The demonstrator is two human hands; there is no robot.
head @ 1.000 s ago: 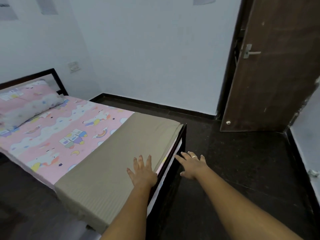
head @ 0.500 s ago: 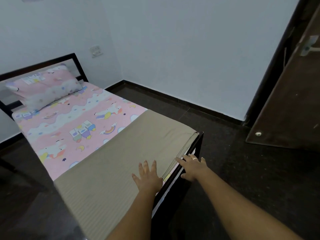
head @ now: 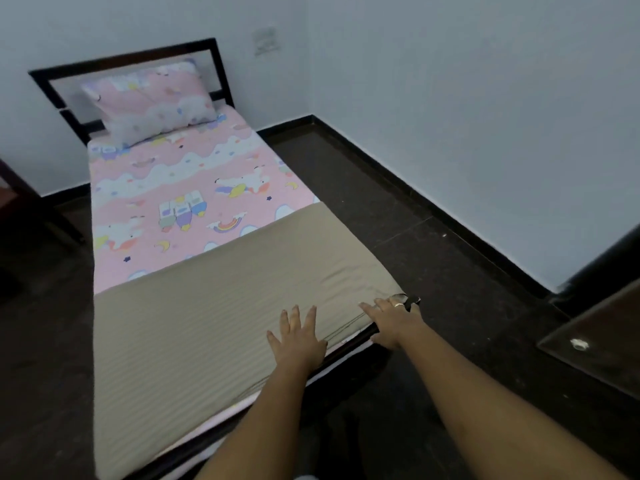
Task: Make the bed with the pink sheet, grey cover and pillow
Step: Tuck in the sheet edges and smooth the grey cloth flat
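Grey cover (head: 207,323) lies across the foot of the bed (head: 347,352) over the pink sheet (head: 180,195). Our left hand (head: 298,337) rests on it, fingers spread; our right hand (head: 394,323) lies flat at its corner. The pillow (head: 149,102) leans against the headboard (head: 121,58).

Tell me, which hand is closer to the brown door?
Right. The right hand rests at the corner of the grey cover, on the side toward the door. The left hand lies flat on the cover, farther in from that side.

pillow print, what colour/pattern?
Pink with white clouds and small cartoon motifs, like the sheet; the pillow shows in the head view.
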